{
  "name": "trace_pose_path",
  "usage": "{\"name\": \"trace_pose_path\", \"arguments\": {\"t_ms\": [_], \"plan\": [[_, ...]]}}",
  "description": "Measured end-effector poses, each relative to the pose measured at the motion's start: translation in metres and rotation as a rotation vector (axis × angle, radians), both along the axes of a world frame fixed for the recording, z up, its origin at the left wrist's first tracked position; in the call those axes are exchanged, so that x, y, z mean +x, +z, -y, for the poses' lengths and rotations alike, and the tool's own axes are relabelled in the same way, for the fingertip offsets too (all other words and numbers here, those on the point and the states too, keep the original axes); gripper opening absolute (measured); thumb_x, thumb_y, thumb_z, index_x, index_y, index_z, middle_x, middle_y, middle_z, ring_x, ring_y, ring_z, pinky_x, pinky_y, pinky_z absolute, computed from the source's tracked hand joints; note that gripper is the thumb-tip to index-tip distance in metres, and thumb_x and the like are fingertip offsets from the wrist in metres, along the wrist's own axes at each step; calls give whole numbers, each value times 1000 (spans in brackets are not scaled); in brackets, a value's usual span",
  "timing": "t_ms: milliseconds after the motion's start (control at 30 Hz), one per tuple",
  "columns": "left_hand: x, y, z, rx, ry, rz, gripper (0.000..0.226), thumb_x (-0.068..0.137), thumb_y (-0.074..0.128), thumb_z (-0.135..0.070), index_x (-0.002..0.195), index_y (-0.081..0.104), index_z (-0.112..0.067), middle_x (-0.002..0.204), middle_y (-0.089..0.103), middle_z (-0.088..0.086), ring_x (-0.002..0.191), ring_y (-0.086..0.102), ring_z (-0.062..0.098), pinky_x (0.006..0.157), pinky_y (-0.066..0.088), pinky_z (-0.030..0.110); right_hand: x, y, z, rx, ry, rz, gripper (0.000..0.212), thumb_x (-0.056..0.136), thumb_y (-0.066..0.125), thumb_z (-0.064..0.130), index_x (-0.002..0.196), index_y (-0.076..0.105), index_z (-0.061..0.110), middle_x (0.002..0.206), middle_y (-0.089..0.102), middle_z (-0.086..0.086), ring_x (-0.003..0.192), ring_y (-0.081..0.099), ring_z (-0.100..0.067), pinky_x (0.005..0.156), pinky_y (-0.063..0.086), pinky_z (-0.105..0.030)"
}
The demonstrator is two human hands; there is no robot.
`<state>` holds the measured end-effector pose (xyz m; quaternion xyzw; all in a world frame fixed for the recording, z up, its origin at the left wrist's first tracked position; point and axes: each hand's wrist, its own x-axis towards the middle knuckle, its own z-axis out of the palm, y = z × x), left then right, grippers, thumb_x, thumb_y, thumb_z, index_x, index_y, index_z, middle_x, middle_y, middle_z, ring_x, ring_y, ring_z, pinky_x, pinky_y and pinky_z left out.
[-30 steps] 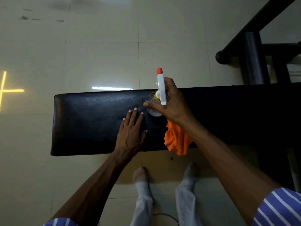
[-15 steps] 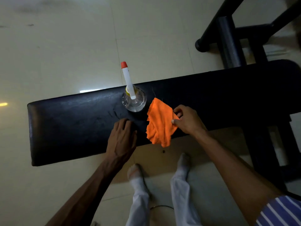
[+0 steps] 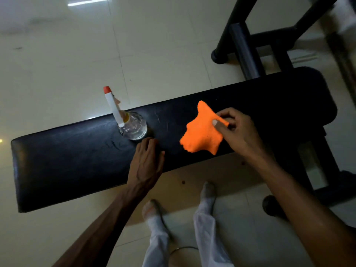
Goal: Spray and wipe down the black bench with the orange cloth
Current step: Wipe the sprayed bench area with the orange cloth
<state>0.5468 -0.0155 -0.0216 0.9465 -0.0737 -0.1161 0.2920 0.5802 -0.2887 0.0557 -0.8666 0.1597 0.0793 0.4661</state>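
The black bench [image 3: 73, 162] runs across the view from lower left to upper right. A clear spray bottle [image 3: 133, 126] with a white nozzle and red tip stands upright on it, near the far edge. My left hand [image 3: 147, 160] rests flat on the bench pad just in front of the bottle, fingers straight. My right hand [image 3: 237, 130] pinches a corner of the orange cloth [image 3: 202, 132] between thumb and fingers. The cloth hangs spread over the middle of the bench; whether it touches the pad I cannot tell.
A black metal frame [image 3: 244, 47] stands on the tiled floor beyond the bench's right end. The bench's own black base [image 3: 331, 182] is at the right. My feet and white trouser legs [image 3: 206, 224] are below the near edge. Pale floor tiles [image 3: 57, 54] surround everything.
My right hand let go of the spray bottle, which now stands alone on the bench. It took the orange cloth and carried it right along the bench. My left hand stayed in place.
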Motion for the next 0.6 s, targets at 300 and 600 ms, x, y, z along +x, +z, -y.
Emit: {"name": "trace_pose_path", "arguments": {"t_ms": [300, 600], "plan": [[37, 10, 65, -57, -49, 37, 34, 100, 62, -21, 129, 55, -6, 129, 56, 13, 118, 55, 31, 98, 46, 40, 25, 56, 53, -445, -44, 255, 14, 97, 70, 26, 108, 77, 21, 96, 81, -7, 83, 74, -28, 75, 59, -39], [44, -10, 81, 22, -32, 10, 31, 95, 67, -15, 122, 58, -2, 120, 57, 18, 109, 56, 37, 93, 49, 48, 8, -36, 20, -425, 312, -155, 23, 105, 63, 30, 119, 75, 17, 111, 80, -10, 99, 74, -34, 78, 60, -45]]}}
